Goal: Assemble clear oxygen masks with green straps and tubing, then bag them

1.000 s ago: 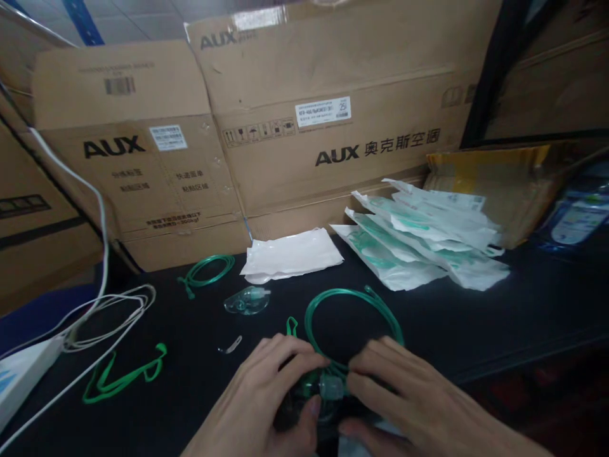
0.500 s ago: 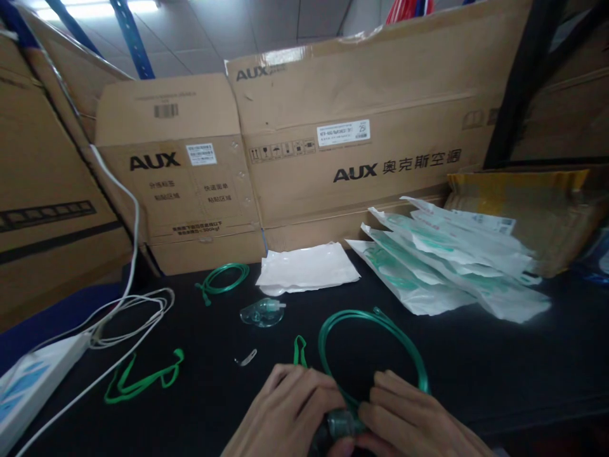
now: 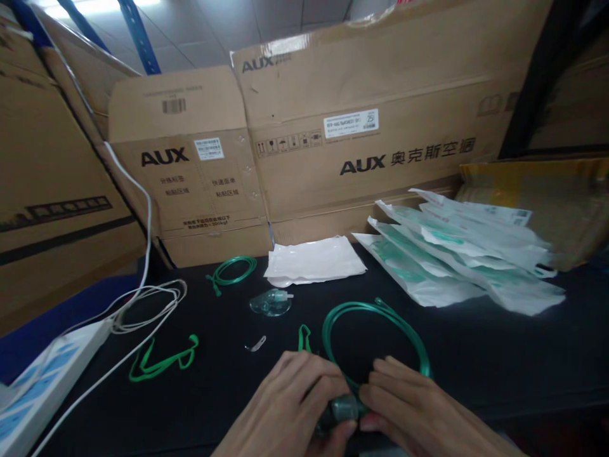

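At the bottom of the head view, my left hand [image 3: 304,400] is closed around a clear oxygen mask, whose greenish connector [image 3: 344,408] shows between thumb and fingers; its body is mostly hidden. My right hand [image 3: 409,400] is closed just to the right of the connector, fingers pinched on green tubing [image 3: 328,333] that loops out beyond both hands. Whether the tube end sits in the connector is hidden. A green elastic strap [image 3: 303,336] pokes out past my left knuckles. Farther off lie another clear mask [image 3: 270,303] and a small metal nose clip [image 3: 257,343].
On the black table, a second green tube coil [image 3: 233,271] and a loose green strap [image 3: 164,366] lie left. White packets [image 3: 314,261] and several bagged mask sets [image 3: 457,260] are behind. A power strip [image 3: 57,374] with white cable borders the left; cardboard boxes [image 3: 304,190] wall the back.
The view has shifted slightly, so the table things appear a little further right and higher. My hands keep their hold, with the connector showing slightly more.
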The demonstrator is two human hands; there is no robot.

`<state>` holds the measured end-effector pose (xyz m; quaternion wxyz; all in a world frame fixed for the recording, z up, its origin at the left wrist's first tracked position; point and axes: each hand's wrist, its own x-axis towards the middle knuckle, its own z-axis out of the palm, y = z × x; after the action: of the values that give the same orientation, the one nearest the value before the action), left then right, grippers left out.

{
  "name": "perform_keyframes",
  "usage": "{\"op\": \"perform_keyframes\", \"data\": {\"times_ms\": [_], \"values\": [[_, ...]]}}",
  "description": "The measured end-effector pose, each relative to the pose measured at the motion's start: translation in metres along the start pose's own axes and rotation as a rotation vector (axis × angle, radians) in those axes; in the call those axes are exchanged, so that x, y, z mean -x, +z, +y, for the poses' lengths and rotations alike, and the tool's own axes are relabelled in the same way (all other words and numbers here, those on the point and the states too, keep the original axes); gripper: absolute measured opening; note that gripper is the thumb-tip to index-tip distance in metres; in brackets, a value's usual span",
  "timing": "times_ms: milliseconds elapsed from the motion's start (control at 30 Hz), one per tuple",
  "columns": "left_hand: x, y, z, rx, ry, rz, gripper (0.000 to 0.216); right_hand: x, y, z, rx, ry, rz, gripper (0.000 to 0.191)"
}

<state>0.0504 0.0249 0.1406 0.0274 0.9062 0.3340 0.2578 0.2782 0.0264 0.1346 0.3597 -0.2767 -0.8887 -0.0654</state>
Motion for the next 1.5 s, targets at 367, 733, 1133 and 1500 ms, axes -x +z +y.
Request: {"op": "perform_keyframes", "data": {"times_ms": [367,733,1133,1500], "values": [[-0.001,-0.008,0.005,0.039,-0.11,-0.032,0.026,0.005,0.012,0.0,0.016,-0.018,0.105,0.046],[0.011,-0.021,-0.024,0.077,-0.143,-0.001,0.022,0.012,0.022,0.007,-0.115,0.135,0.017,0.038],[0.01,-0.018,-0.024,-0.066,-0.121,0.101,0.023,0.017,0.016,0.008,0.083,0.167,0.043,0.027],[0.011,-0.018,-0.026,-0.039,-0.152,0.078,0.02,0.025,0.012,0.008,0.255,0.152,-0.03,0.047]]}}
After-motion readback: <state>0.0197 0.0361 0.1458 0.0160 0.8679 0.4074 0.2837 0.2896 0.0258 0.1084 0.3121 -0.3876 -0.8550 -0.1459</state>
